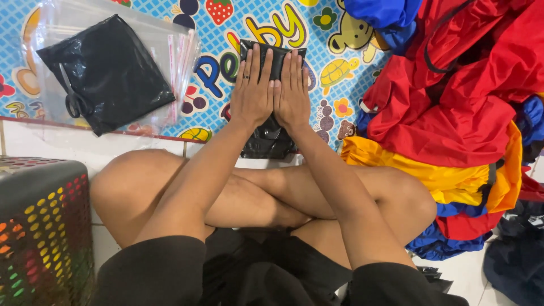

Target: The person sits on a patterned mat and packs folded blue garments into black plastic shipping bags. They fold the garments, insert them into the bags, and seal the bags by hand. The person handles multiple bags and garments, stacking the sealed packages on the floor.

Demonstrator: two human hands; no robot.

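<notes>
**Fingers flat on folded black garment**

Fingers (256, 63) of both hands are extended straight and held close together, palms down, gripping nothing. The left hand (253, 90) and right hand (293, 93) lie side by side, touching along the inner edges, and press on a folded black garment (271, 139). A ring sits on one finger of the left hand.

Layout, largest to smallest:

1. Play mat (226, 62): blue, printed with cartoon animals, fruit and large letters. It covers the floor ahead of the person's crossed legs and carries most items.
2. Pile of jackets (453, 107): red, yellow and blue shiny fabric, heaped at the right, just beside the right forearm.
3. Plastic basket (42, 226): dark, perforated, with multicoloured holes, at the lower left on the white tiled floor, near the left knee.
4. Clear plastic bag (175, 62): at the upper left on the mat, containing a second folded black item (107, 71).
5. Folded black garment: on the mat's near edge, directly ahead of the legs, its centre covered by both hands.
6. Scissors (72, 96): black-handled, lying on top of the bagged item.
</notes>
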